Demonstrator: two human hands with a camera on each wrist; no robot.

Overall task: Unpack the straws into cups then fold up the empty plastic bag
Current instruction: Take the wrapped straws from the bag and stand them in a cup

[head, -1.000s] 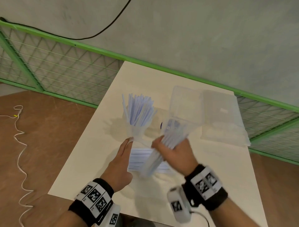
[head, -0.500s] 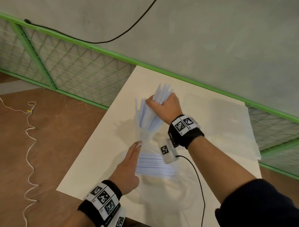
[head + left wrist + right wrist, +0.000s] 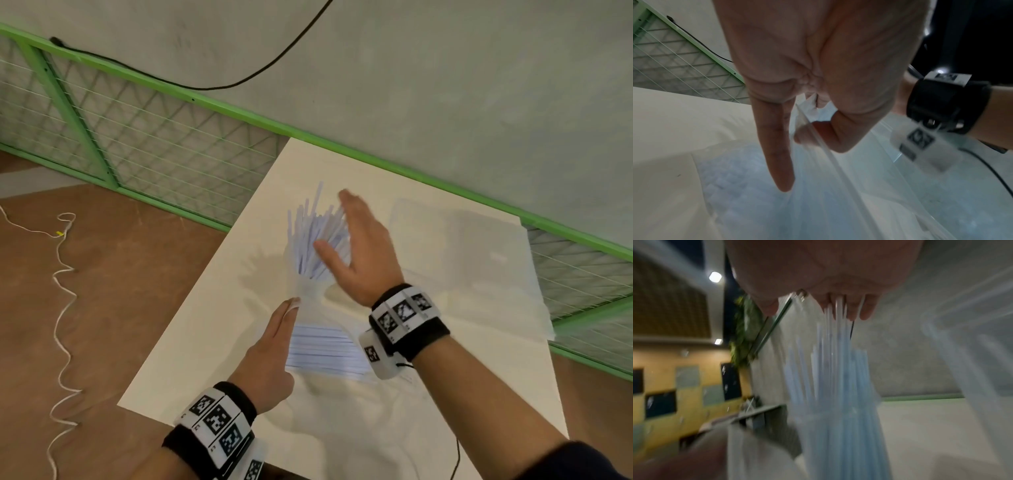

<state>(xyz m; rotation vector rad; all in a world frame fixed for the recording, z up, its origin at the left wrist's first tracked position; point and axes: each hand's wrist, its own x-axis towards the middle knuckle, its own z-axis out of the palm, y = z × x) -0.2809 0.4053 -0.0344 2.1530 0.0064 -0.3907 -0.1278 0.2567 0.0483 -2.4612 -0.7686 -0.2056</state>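
Presently right hand (image 3: 359, 253) is spread flat against straws (image 3: 317, 240) in cup (image 3: 310, 291); left hand (image 3: 270, 356) pinches bag (image 3: 818, 186) on bench (image 3: 205, 325).

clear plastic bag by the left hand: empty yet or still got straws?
Not empty. The clear plastic bag still holds a flat stack of white straws next to the left hand, which pinches the bag's edge in the left wrist view.

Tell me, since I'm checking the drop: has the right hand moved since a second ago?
Yes. The right hand went from near the bagged straws away to the cup, where it is now open beside the standing straws.
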